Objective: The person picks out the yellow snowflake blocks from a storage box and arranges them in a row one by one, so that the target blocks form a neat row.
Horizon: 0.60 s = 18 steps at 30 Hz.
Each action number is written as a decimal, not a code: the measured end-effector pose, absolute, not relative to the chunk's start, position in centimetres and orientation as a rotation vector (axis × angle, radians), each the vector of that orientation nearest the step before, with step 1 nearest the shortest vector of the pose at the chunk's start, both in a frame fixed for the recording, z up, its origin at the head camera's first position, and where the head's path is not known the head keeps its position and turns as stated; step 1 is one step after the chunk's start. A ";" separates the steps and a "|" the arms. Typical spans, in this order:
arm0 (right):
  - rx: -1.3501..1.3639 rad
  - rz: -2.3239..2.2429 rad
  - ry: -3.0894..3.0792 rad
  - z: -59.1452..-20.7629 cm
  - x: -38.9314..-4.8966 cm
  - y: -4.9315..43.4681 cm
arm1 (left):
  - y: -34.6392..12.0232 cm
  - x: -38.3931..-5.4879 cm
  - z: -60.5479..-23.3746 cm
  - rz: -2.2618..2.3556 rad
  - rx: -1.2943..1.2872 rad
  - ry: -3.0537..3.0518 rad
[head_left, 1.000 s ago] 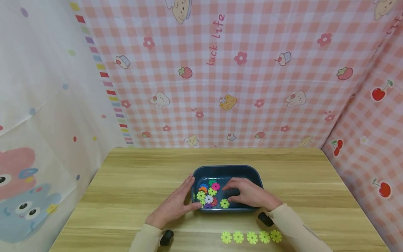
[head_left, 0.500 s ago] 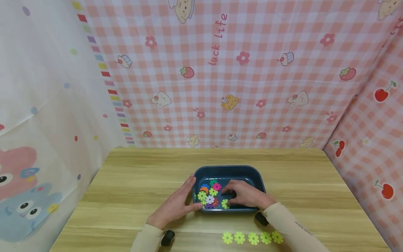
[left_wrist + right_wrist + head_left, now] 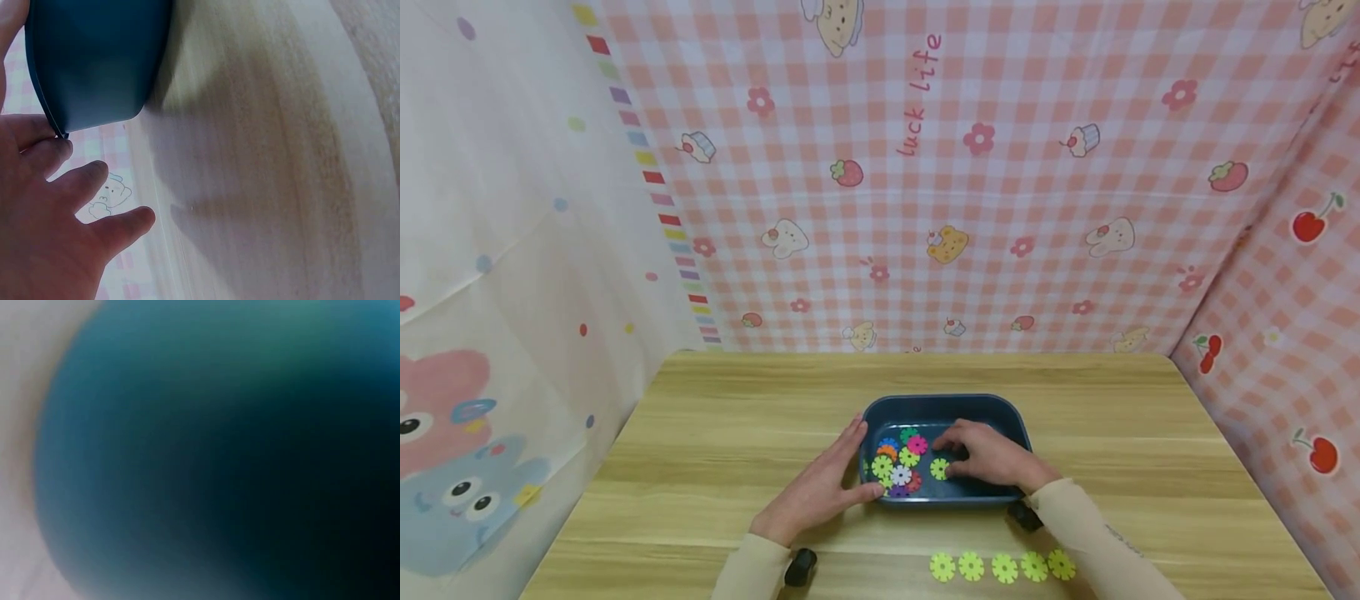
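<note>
A dark blue plastic bin (image 3: pixel 951 501) stands on the table, with several flower-shaped snowflake discs in its left part. My left hand (image 3: pixel 820 492) rests on the bin's left end, thumb at the front rim and fingers spread along the side. In the left wrist view, fingertips (image 3: pixel 59 149) touch the rim while other fingers reach out free. Inside the bin, my right hand (image 3: pixel 992 457) has its thumb at the edge of a yellow-green disc (image 3: pixel 939 469). Its index fingertip stays apart from that disc. The right wrist view is a blur of the bin.
Several yellow-green discs (image 3: pixel 1004 568) lie in a row on the wooden table (image 3: pixel 737 417) in front of the bin. A black wrist device (image 3: pixel 801 567) is near the left sleeve. Behind the table hangs a pink checked cloth (image 3: pixel 880 208).
The right thumb has met the yellow-green disc, and that disc has shifted slightly away from the bin's front wall. The left hand keeps its place on the bin.
</note>
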State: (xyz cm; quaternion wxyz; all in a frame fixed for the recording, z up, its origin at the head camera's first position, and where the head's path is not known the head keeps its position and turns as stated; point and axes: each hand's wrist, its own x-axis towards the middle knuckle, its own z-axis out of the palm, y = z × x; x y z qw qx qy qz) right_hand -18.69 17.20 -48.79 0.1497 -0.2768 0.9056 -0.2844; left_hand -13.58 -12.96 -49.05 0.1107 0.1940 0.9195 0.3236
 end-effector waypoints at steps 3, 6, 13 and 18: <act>-0.826 -0.818 2.562 -48.7 -18.7 17.4 | -12.9 -13.5 -49.0 0.951 0.576 2.703; -0.857 -0.810 2.549 -48.9 -18.8 17.4 | -13.0 -13.5 -49.0 0.953 0.580 2.704; -0.850 -0.833 2.541 -49.3 -18.8 17.3 | -12.9 -13.6 -49.0 0.948 0.563 2.700; -0.843 -0.812 2.563 -49.4 -18.7 17.3 | -12.9 -13.6 -49.0 0.946 0.551 2.697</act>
